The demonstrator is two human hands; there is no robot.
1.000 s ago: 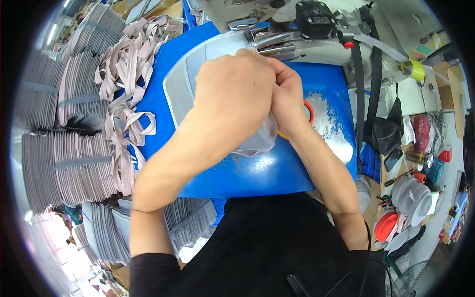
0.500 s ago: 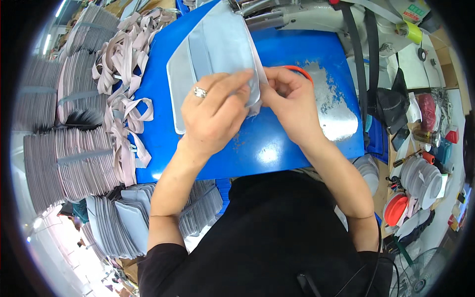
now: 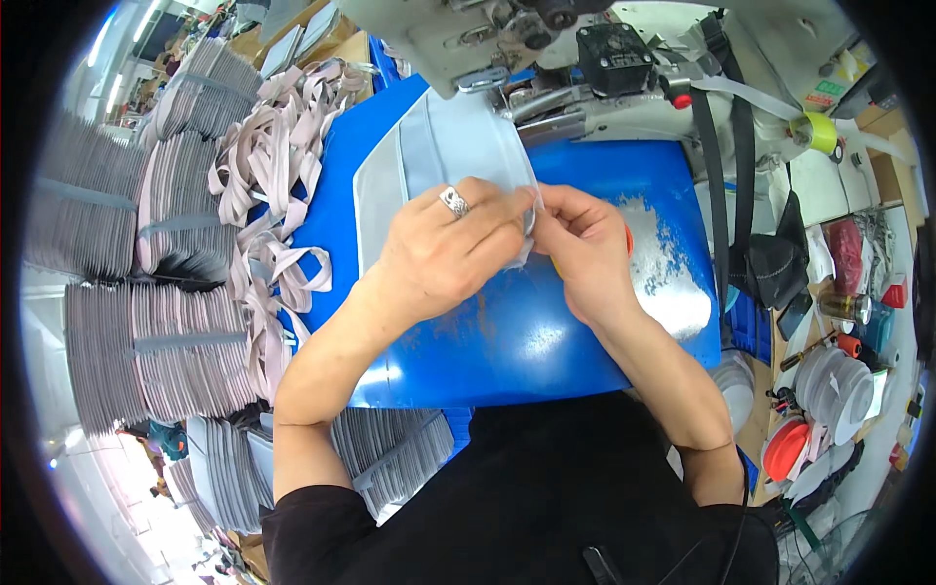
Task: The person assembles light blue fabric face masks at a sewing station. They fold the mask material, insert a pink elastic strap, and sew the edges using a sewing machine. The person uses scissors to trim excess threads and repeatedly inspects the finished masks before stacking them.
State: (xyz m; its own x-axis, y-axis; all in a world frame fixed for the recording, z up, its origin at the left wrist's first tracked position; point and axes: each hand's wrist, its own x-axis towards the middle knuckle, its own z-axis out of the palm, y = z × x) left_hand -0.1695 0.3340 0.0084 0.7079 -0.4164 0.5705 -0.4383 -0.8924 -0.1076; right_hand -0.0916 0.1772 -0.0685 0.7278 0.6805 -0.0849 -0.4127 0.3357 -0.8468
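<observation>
A light grey-blue fabric panel (image 3: 466,146) with pale edging lies on the blue work surface (image 3: 546,331), its far end under the sewing machine head. My left hand (image 3: 453,244), with a ring on one finger, rests over the panel's near part, its fingertips closed on the right edge. At that same edge my right hand (image 3: 590,249) is closed too, thumb and forefinger pinching the edging. An orange curved piece (image 3: 630,241) shows beside the right hand; the hand hides most of it, so its kind is unclear.
The sewing machine (image 3: 546,39) fills the far side. Pinkish straps (image 3: 278,146) hang in a tangle at the left edge, beside tied stacks of grey panels (image 3: 190,341). Black straps (image 3: 717,166) hang at right. Tools and round discs (image 3: 834,380) lie on a side bench.
The view has shifted, bringing more of the sewing machine into sight. Both hands stay at the panel's right edge, close together; the orange piece is now more hidden behind my right hand.
</observation>
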